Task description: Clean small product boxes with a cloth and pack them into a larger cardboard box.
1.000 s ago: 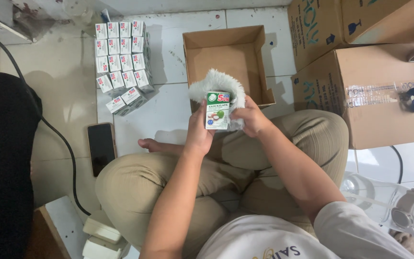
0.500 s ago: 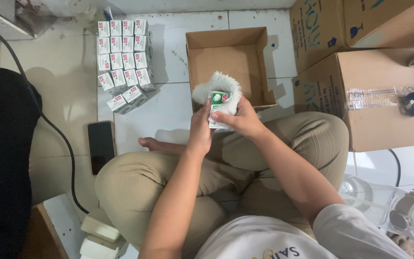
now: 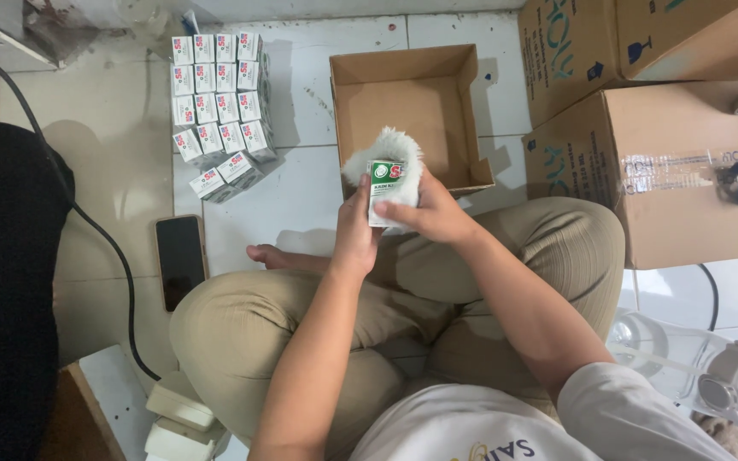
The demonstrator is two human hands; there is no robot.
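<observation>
Floor scene, seen from above; person seated cross-legged on pale tiles.

Carton (image 3: 387, 189): small white pack with green and red print, held upright just above the knees, its long axis running near to far. It sits between both hands, touching each, directly in front of the body.

Cloth (image 3: 383, 158): fluffy white, bunched behind and over the far end of the carton, touching it.

Left hand (image 3: 354, 235): closed around the carton's left side and near end, fingers curled, thumb up along the edge.

Right hand (image 3: 436, 213): closed on the carton's right side and on the cloth, fingers wrapped round the far face. Both hands sit equally close to the carton; neither is free.

Open box (image 3: 463, 115): brown cardboard, flaps up, empty as far as can be seen, just beyond the hands on the far side. The carton's far end points towards its near wall.

Stacked cartons (image 3: 218, 98): rows of like packs standing on the floor far left, a few tipped at the near end; well apart from the hands.

Phone (image 3: 180, 260): dark, face up on the floor, left of the knee.

Sealed boxes (image 3: 685, 162): large, brown, to the right.

Cable (image 3: 96, 230): black, running along the floor at left.
</observation>
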